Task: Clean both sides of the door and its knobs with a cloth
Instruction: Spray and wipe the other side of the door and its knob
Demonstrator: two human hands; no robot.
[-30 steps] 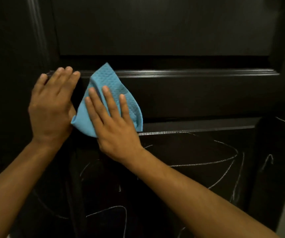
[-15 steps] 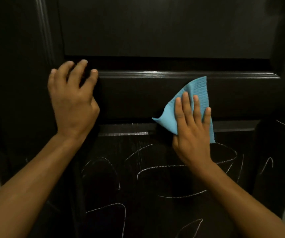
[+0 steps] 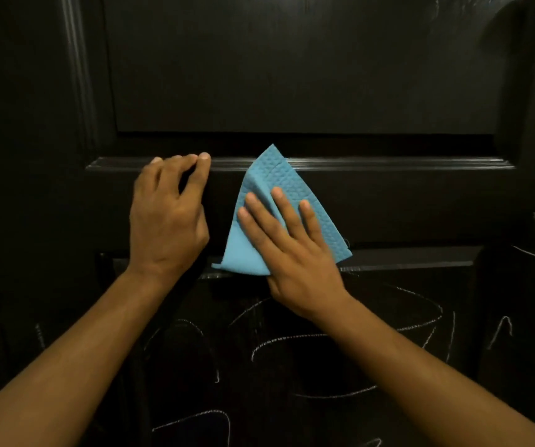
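Wiping: right hand (image 3: pixel 295 253), fingers straight and spread, presses the blue cloth (image 3: pixel 279 201) flat on the door (image 3: pixel 292 66) rail at frame centre, spreading pressure.
Bracing: left hand (image 3: pixel 167 217), fingertips bent onto the moulding (image 3: pixel 389 163), gripping nothing, probably steadies the door.
Remaining: chalk marks (image 3: pixel 292 340) lower down; knobs unseen.

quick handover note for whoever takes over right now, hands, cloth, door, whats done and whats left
Left hand: holds nothing, fingertips resting on the moulding ledge of the door.
Right hand: flat, fingers straight, pressing the blue cloth against the door's middle rail.
Done: cannot tell how much of this side is wiped; no knob in view.
Left: chalk scribbles cover the lower panel, with a few marks on the right stile; then the knobs and the other side.
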